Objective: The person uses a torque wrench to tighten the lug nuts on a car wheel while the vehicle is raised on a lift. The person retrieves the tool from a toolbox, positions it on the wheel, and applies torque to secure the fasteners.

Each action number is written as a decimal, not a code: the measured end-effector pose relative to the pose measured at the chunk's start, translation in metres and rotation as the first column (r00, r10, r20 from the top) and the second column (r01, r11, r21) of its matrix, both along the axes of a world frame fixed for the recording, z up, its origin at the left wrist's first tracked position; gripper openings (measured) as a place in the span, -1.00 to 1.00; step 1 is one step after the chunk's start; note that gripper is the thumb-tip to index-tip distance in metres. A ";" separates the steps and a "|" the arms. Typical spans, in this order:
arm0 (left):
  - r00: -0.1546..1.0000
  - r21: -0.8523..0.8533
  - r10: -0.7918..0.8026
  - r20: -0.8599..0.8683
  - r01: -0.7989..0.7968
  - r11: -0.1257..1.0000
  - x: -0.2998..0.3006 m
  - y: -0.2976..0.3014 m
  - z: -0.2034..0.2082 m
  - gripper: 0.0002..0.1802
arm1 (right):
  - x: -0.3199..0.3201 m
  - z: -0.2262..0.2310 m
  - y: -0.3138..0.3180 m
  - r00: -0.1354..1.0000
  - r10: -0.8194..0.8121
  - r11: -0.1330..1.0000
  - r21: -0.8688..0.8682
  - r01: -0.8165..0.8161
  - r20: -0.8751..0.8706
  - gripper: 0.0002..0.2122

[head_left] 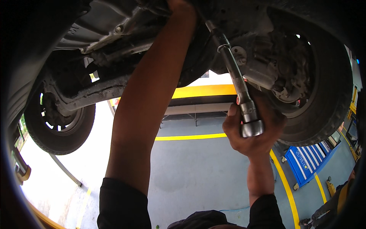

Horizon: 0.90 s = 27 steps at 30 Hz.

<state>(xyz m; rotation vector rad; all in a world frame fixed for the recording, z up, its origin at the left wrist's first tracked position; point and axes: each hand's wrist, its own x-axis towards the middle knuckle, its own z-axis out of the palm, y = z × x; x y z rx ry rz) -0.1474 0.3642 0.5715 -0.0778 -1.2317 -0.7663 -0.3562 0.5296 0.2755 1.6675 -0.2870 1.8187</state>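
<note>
My right hand (254, 131) is closed round the lower end of a long steel socket extension bar (233, 68). The bar has a knurled band and a wide shiny end by my fingers. It slants up and left to the car's dark underbody (236, 19), where its tip is lost in shadow. My left arm is stretched up across the middle, and my left hand (180, 5) reaches in among the underbody parts at the top edge. Its fingers are out of sight, so what it touches is hidden.
The raised car's wheels hang at the right (328, 87) and left (63, 128), with an axle beam (99, 93) between. A bench (198, 109) stands beyond. Right of me are a blue tool cabinet (305, 162) and a partly visible person (331, 204). Yellow lines mark the grey floor (187, 171).
</note>
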 end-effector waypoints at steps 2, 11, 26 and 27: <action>1.000 0.006 -0.001 0.006 0.001 1.000 0.001 -0.002 -0.002 -0.44 | 0.000 0.005 -0.002 1.000 0.009 0.999 -0.048 -0.010 -0.024 -0.56; 1.000 0.003 -0.002 0.015 0.002 1.000 0.004 -0.002 -0.002 -0.45 | 0.005 0.001 0.012 0.971 -0.165 0.986 -0.027 0.162 -0.173 -0.55; 0.999 -0.011 -0.041 0.023 0.042 0.999 0.003 0.002 -0.001 -0.46 | 0.005 -0.004 0.025 0.890 -0.358 0.919 0.064 0.390 -0.281 -0.61; 0.999 -0.010 -0.042 0.025 0.043 0.999 0.002 0.002 -0.001 -0.46 | 0.005 -0.005 0.029 0.850 -0.431 0.885 0.041 0.464 -0.302 -0.63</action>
